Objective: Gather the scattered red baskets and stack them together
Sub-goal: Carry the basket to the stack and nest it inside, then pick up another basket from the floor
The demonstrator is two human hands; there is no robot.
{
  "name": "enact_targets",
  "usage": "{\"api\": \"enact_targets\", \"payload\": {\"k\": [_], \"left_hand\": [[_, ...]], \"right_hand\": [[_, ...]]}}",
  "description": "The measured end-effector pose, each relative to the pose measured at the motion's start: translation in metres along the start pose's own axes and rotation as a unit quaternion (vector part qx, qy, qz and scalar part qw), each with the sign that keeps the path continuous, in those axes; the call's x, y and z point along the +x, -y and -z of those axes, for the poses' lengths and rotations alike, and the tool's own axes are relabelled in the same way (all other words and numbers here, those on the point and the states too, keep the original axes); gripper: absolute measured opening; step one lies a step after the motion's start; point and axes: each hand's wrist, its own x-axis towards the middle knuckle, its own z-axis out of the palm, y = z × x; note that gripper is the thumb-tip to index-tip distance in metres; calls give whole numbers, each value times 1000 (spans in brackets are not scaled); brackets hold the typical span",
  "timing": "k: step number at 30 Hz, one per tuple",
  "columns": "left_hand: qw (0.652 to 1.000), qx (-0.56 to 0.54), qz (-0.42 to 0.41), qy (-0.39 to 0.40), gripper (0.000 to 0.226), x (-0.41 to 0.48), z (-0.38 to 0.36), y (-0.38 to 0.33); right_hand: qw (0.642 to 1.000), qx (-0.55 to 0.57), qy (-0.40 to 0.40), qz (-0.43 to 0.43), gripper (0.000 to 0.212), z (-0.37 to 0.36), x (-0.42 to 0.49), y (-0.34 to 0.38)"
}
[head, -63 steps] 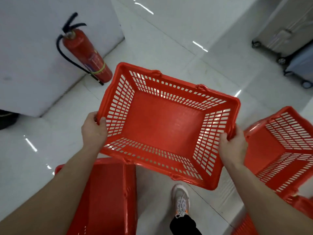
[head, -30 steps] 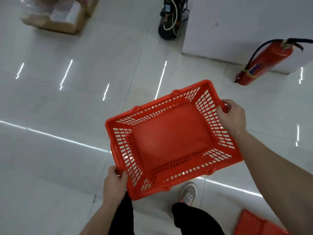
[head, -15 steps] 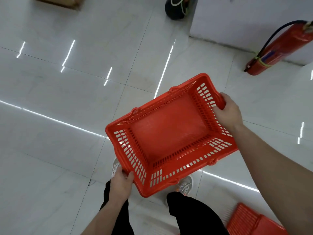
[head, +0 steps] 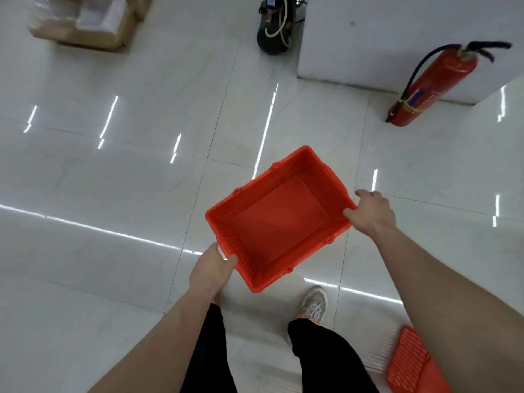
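Observation:
I hold a red slotted basket point(head: 279, 219) low over the white tiled floor, its open side up and nothing inside. My left hand point(head: 211, 269) grips the near-left short rim. At the far-right short rim, my right hand point(head: 370, 212) has thumb and fingers on the edge. Another red basket point(head: 411, 364) lies at the bottom right, partly cut off by the frame and by my right forearm.
A red fire extinguisher point(head: 428, 83) leans against a white block point(head: 397, 35) at the upper right. A dark machine with a hose point(head: 275, 26) stands at top centre, and cardboard boxes point(head: 82, 21) sit at the top left. My legs and one shoe point(head: 313, 303) are below the basket.
I turned away from the other baskets toward open floor. Over the last second the held basket sank lower toward the tiles, both hands still on its ends.

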Motion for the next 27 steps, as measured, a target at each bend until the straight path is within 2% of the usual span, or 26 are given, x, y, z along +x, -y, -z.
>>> {"api": "enact_targets", "payload": {"k": [2,4,9,13,16,19,23,27], "left_hand": [[997,54,-57,-9,49,-20,27,-26],[988,115,-104,5,43,-43,54,-54],[930,263,-255,15,62,-106,97,-126],[851,341,-397,45,81,-151,105,-169],[769,395,-498,65,81,-189,106,-188],[675,446,-583,79,77,-237,107,-194],[577,471,-659,107,78,-311,99,-180],[481,491,-715,126,80,-393,69,-145]], "right_hand": [[1000,-9,8,-19,72,22,-39,-10],[999,-11,5,-35,74,47,-82,-20],[994,1,-21,-111,78,94,-201,-47],[971,66,-59,-221,76,93,-299,-65],[930,145,-106,-320,74,72,-375,-68],[872,215,-140,-416,72,38,-457,-62],[796,284,-157,-510,82,-3,-569,-45],[716,324,-197,-586,70,-46,-673,-27]]}}
